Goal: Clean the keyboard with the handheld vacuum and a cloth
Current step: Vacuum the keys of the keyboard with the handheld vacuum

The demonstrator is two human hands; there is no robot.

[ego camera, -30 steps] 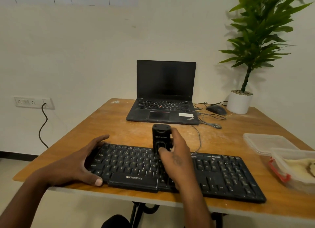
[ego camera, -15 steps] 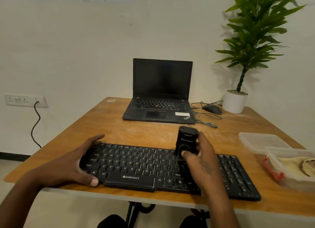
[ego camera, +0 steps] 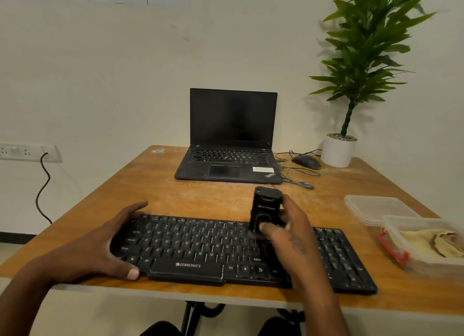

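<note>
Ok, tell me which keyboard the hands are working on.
The separate black keyboard at the table's near edge, not the laptop behind it.

Black keyboard (ego camera: 200, 248) flat along table's near edge; black handheld vacuum (ego camera: 266, 210) upright over its right-centre keys.

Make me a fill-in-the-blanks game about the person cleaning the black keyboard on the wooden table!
1. The right hand grips the small black handheld ____.
2. The left hand holds the left end of the black ____.
3. The crumpled beige cloth lies in a clear plastic ____.
4. The open black laptop's screen is ____.

Missing words: vacuum; keyboard; container; dark
</note>
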